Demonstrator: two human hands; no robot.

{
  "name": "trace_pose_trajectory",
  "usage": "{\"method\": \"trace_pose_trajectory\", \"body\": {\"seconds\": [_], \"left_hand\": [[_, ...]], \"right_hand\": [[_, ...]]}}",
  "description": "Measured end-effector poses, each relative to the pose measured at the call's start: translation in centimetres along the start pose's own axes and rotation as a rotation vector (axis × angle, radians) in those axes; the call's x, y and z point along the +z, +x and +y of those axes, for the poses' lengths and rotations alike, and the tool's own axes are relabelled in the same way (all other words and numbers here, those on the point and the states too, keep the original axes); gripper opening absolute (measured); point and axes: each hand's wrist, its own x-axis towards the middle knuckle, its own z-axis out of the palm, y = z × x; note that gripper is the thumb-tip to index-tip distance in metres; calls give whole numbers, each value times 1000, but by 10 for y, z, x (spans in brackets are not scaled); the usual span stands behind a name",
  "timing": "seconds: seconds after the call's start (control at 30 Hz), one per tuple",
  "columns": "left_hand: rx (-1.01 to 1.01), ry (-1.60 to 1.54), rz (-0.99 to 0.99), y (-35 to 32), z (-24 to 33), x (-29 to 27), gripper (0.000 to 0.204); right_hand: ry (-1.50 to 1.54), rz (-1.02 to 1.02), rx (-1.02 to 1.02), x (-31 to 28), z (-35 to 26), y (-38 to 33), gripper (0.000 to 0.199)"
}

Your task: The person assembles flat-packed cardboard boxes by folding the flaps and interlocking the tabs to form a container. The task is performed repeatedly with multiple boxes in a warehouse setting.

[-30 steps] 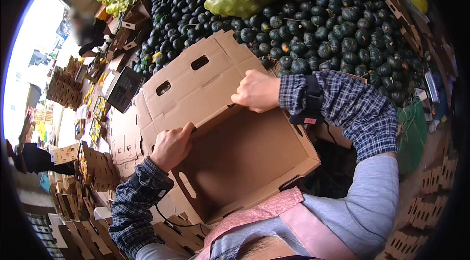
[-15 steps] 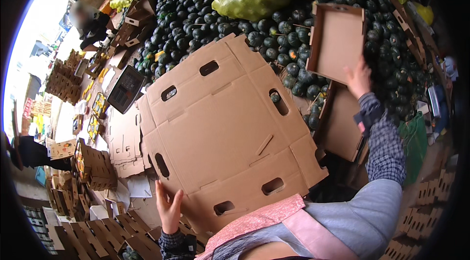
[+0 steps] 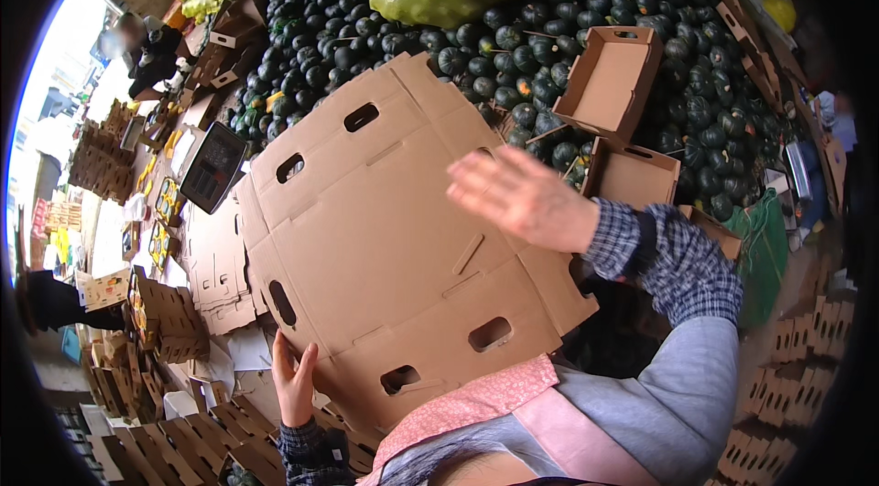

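One flat cardboard sheet (image 3: 385, 248) at frame centre, left hand (image 3: 295, 383) gripping its lower edge, right hand (image 3: 522, 198) fingers spread, two open boxes (image 3: 609, 83) at upper right

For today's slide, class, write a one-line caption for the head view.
Left hand grips a flat unfolded cardboard box blank; right hand hovers open above it, beside piled dark green squashes.

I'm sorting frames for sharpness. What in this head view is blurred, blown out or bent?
Head view: the right hand is smeared by motion blur, while the left hand and the flat cardboard box stay sharp; daylight at the left rim is blown out to white; the fisheye bends the squash pile and darkens the corners.
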Motion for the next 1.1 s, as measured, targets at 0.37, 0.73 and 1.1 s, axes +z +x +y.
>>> {"method": "trace_pose_trajectory", "body": {"seconds": [0.37,0.73,1.1], "left_hand": [[228,542,65,7,-27,-14,90],[236,493,105,0,-26,-2,97],[74,107,35,-5,-3,1,90]], "right_hand": [[442,-240,-520,16,-34,49,9],[727,-425,-66,-9,-28,26,25],[991,-393,823,-4,-4,-36,68]]}}
